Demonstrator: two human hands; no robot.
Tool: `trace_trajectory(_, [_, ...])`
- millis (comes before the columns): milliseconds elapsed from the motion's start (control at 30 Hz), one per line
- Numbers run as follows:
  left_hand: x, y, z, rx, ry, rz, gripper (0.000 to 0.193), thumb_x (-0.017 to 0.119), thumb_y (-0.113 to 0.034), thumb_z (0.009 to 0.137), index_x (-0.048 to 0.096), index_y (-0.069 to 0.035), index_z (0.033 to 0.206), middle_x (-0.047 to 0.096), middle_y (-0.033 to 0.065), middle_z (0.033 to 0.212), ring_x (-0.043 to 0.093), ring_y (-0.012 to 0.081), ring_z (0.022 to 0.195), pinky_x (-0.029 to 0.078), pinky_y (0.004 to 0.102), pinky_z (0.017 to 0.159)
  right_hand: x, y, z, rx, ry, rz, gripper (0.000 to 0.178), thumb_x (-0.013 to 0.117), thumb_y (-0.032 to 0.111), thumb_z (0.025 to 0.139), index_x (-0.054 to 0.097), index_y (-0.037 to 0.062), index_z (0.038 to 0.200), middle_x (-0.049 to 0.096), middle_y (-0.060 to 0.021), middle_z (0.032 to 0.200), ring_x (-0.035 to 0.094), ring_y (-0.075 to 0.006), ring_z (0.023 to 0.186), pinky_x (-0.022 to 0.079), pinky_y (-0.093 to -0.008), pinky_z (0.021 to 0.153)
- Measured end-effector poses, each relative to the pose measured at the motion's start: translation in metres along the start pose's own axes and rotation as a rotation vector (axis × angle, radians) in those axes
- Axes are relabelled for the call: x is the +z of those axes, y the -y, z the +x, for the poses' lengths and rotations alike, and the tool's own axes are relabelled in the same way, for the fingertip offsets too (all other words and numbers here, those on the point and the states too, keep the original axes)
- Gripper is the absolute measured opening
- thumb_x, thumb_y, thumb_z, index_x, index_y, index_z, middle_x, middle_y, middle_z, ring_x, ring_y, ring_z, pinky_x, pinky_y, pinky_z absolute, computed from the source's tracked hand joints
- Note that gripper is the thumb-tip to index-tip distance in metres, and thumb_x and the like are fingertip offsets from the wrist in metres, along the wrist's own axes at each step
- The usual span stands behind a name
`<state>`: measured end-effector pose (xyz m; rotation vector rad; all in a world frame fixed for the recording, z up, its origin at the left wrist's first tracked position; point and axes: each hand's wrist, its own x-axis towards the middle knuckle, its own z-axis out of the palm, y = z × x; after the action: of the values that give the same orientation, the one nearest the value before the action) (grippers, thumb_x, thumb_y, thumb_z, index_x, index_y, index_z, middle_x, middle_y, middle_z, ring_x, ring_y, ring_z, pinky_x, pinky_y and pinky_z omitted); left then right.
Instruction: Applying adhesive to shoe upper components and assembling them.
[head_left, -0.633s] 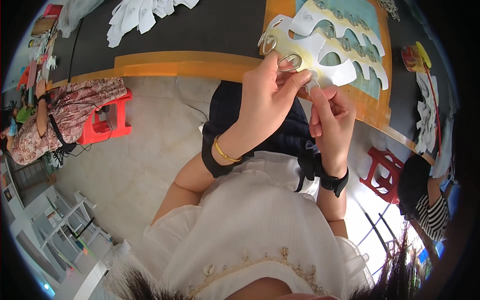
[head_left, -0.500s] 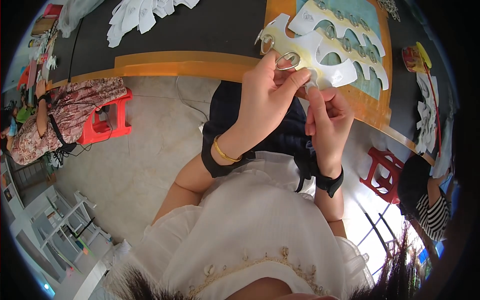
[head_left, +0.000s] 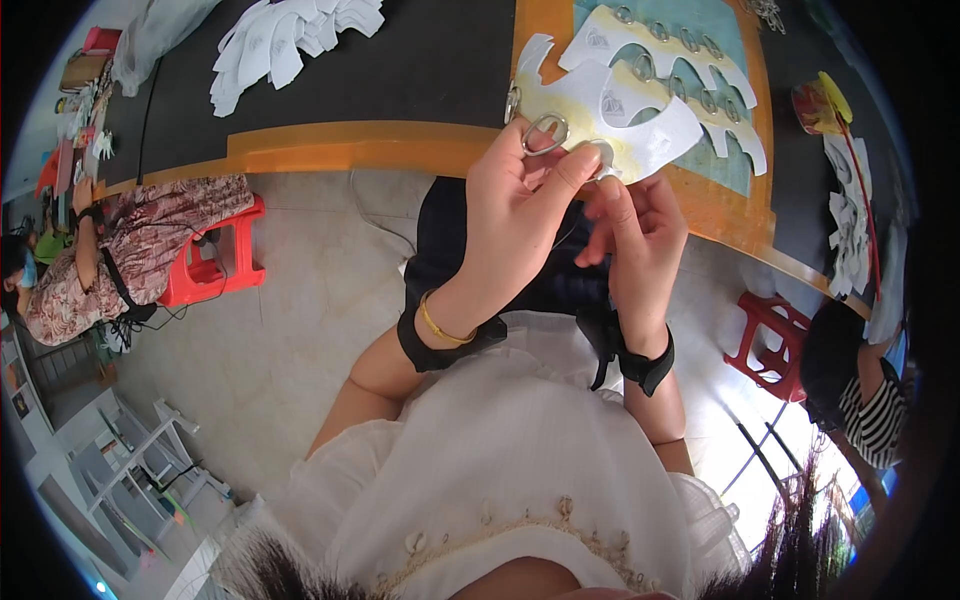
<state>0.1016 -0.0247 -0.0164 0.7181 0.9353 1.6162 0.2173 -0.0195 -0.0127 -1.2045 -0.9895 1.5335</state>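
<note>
Above the table's front edge, a white scalloped piece (head_left: 665, 138) with yellowish glue-like smears is held up, tilted. My left hand (head_left: 520, 200) grips its near edge, thumb pressed on it. An oval metal ring (head_left: 546, 133) sits at the left fingers, and another shows at the piece's far left. My right hand (head_left: 640, 230) is pinched at a small tab by the left thumb tip; its other fingers curl. Just beyond lie similar white pieces (head_left: 590, 45) with rows of metal rings (head_left: 690, 40) on a light blue sheet (head_left: 735, 180).
The dark table (head_left: 430, 70) has an orange-taped edge (head_left: 330, 145). White cut pieces are fanned out (head_left: 290, 45) at far left; more (head_left: 850, 220) lie right, near a yellow-and-red tub (head_left: 820, 105). People sit on both sides, by red stools (head_left: 215, 255) (head_left: 768, 345).
Both hands and the held piece have shifted slightly left and nearer. The piece has tilted a little, and the left thumb has moved down near the tab.
</note>
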Motion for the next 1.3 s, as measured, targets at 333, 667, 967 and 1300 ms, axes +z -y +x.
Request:
trace_trajectory(333, [-0.005,-0.006,0.0,-0.12,0.054,-0.018,0.022,0.063,-0.007,0.086,0.052,0.003,0.102,0.061,0.0088,0.098,0.06,0.0103,0.085,0.048,0.0231,0.076,-0.006,-0.007,0.002,-0.206,0.137,-0.019,0.013,0.054,0.006,0.091,0.056,-0.0064,0.096,0.064,-0.0092,0.08,0.061,-0.0121,0.064,0.052,-0.0234,0.06])
trace_trajectory(667, [-0.006,-0.01,0.001,-0.183,0.032,-0.003,0.019,0.063,-0.011,0.087,0.057,0.004,0.098,0.063,0.0072,0.089,0.06,0.01,0.078,0.05,0.0231,0.073,-0.007,0.0,0.001,-0.174,0.169,-0.118,0.016,0.059,0.002,0.086,0.059,-0.0076,0.099,0.065,-0.0069,0.079,0.059,-0.0089,0.063,0.05,-0.0211,0.058])
trace_trajectory(967, [-0.013,-0.001,0.001,-0.178,0.068,-0.156,0.02,0.054,-0.019,0.093,0.056,0.001,0.097,0.06,0.0045,0.089,0.057,0.0095,0.076,0.048,0.0261,0.072,-0.007,-0.016,0.002,-0.275,0.158,-0.156,0.017,0.066,0.008,0.083,0.061,-0.0056,0.091,0.061,-0.0051,0.067,0.054,-0.0086,0.048,0.044,-0.0195,0.045])
trace_trajectory(1300, [-0.009,-0.004,0.007,-0.12,0.024,-0.019,0.024,0.061,-0.017,0.089,0.054,0.002,0.102,0.061,0.0049,0.096,0.057,0.0088,0.087,0.047,0.0255,0.079,-0.03,-0.019,-0.006,-0.269,0.02,0.028,0.022,0.07,0.003,0.074,0.06,-0.0038,0.093,0.059,-0.0049,0.077,0.058,-0.012,0.064,0.049,-0.0235,0.059])
